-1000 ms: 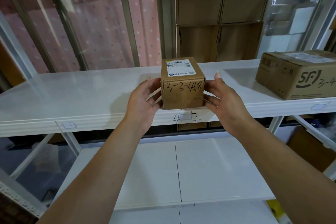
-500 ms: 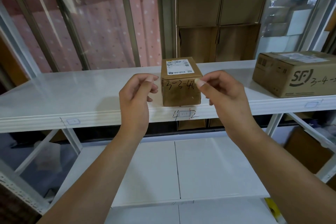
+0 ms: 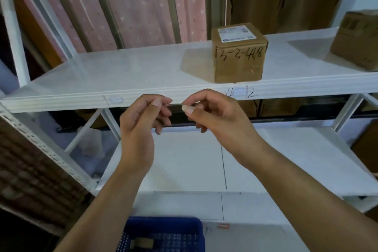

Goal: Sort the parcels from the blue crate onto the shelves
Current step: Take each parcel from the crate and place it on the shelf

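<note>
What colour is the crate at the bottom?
The crate is blue, seen best in the head view.

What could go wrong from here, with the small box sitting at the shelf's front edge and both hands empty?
1. The small brown cardboard box marked 3-3-448 stands flush with the front lip of the white upper shelf; a knock could tip it off.
2. The left hand and right hand hang just below that lip, so lifting the next parcel from the blue plastic crate might clip the shelf.
</note>
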The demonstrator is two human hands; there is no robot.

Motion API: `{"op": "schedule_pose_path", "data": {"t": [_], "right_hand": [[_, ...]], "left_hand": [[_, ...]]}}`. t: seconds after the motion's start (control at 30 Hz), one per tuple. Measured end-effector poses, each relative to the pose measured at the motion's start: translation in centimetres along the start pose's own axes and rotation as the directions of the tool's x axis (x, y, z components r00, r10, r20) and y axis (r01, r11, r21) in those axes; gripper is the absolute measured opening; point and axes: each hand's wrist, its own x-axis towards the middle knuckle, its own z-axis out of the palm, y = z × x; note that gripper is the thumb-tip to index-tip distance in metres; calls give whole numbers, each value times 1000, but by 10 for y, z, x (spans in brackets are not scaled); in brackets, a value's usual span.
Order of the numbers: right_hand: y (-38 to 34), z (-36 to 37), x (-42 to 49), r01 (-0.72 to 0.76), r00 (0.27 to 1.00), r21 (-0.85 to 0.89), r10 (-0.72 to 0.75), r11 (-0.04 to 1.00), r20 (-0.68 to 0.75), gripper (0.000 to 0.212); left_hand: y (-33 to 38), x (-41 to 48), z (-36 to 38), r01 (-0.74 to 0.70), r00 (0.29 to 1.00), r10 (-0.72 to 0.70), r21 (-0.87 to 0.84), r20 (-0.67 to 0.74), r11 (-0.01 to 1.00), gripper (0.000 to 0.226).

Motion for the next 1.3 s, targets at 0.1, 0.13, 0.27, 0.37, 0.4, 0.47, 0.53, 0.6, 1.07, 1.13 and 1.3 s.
{"op": "schedule_pose_path", "data": {"t": [0.1, 0.13, 0.27, 0.37, 0.4, 0.47, 0.53, 0.6, 1.07, 1.13, 1.3], "right_hand": [[18, 41, -2, -39, 999, 3, 39, 999, 25, 8], [24, 57, -2, -50, 998, -5, 51, 999, 38, 8], [49, 130, 1, -94, 994, -79, 98, 992, 49, 9], [75, 191, 4, -205, 979, -135, 205, 969, -10, 9], [84, 212, 5, -246, 969, -143, 246, 959, -22, 8], [100, 250, 8, -310, 951, -145, 309, 940, -28, 7], [113, 284, 11, -357, 934, -125, 356, 926, -30, 8], [129, 311, 15, -402, 915, -115, 401, 908, -31, 10], [376, 400, -36, -749, 646, -134, 760, 648, 69, 11], [427, 411, -47, -779, 606, -131, 790, 613, 89, 10], [569, 437, -71, -859, 504, -54, 859, 509, 86, 15]], "left_hand": [[-16, -11, -45, 31, 999, -31, 4, 18, 1000, 23], [-22, -13, -62, 39, 999, -40, 10, 31, 999, 23], [-50, -15, -137, 99, 991, -102, 44, 87, 994, 24], [-76, -10, -198, 201, 971, -209, 77, 116, 977, 26], [-83, -7, -217, 239, 962, -247, 83, 116, 968, 27], [-98, -2, -255, 304, 942, -315, 101, 118, 947, 27], [-113, -1, -288, 344, 923, -357, 108, 145, 933, 27], [-132, -6, -317, 388, 902, -400, 104, 160, 916, 27], [-354, -157, -425, 811, 585, -799, 111, -138, 575, 24], [-396, -181, -435, 827, 562, -812, 131, -158, 547, 25], [-521, -234, -448, 876, 481, -839, 99, -254, 472, 21]]}}
